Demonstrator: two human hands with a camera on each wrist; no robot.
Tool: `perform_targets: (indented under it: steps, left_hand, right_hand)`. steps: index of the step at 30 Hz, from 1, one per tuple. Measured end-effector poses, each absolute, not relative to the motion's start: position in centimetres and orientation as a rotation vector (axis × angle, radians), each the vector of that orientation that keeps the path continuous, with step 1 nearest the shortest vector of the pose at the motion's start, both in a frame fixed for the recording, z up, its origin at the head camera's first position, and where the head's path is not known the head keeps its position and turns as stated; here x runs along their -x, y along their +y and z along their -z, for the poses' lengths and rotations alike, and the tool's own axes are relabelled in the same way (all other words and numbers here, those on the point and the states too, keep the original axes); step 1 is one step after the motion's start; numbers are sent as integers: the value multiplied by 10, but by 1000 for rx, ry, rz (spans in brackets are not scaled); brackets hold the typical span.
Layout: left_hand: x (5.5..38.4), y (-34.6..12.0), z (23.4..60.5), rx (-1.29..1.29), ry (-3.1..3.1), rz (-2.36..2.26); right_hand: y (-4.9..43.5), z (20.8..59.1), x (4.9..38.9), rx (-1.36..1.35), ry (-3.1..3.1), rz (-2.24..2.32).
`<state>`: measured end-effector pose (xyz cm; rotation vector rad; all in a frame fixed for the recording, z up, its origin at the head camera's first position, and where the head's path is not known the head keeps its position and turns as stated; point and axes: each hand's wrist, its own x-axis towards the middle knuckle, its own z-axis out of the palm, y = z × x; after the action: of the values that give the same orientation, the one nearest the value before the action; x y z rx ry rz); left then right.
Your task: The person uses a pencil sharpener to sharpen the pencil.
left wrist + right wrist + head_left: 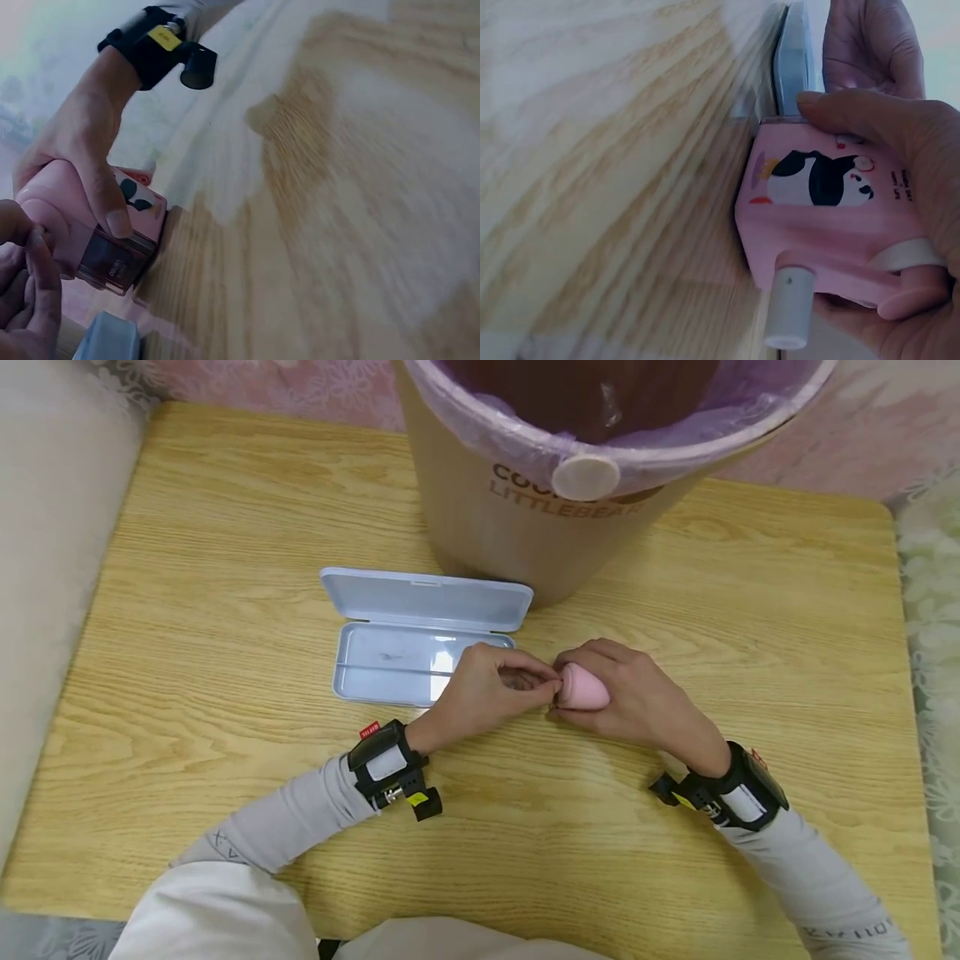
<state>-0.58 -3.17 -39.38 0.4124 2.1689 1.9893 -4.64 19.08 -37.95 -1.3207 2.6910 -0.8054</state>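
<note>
A pink pencil sharpener (587, 687) with a panda picture stands on the table, gripped from above by my right hand (637, 697). In the right wrist view its crank (789, 300) hangs out with a pale knob, untouched by the thumb. The left wrist view gives its dark see-through shavings drawer (109, 259). My left hand (487, 689) brings thumb and forefinger together right at the sharpener's front hole, pinching something small there; I cannot tell what, as the fingertips cover it. Left of the sharpener lies a pale blue pencil case (382, 647), lid raised, partly behind my left hand.
A tall brown bin (510, 539) with a purple liner (517, 431) stands behind the pencil case, close to its raised lid. Everything rests on a wood-grain table (225, 568). Both wrists wear black camera mounts.
</note>
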Motion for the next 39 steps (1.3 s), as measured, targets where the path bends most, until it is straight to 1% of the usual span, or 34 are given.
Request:
perform_targets:
  steps: [9, 14, 19, 25, 33, 39]
  left_hand:
    - [6, -32, 395, -452, 2176, -1990]
    - [3, -40, 393, -492, 2198, -1965]
    - [0, -50, 389, -459, 2291, -1962]
    - [-1, -43, 388, -570, 2364, -1872]
    - [-8, -41, 396, -519, 2315, -2010]
    - [-15, -42, 401, -415, 2239, -2075]
  right_hand:
    - [192, 381, 46, 1334, 2681, 830]
    - [189, 380, 43, 1331, 2659, 841]
    - [189, 375, 42, 1285, 2657, 831]
    - [191, 371, 42, 1294, 2665, 814]
    - [183, 374, 39, 1298, 2628, 845]
    - [175, 377, 40, 1296, 2637, 850]
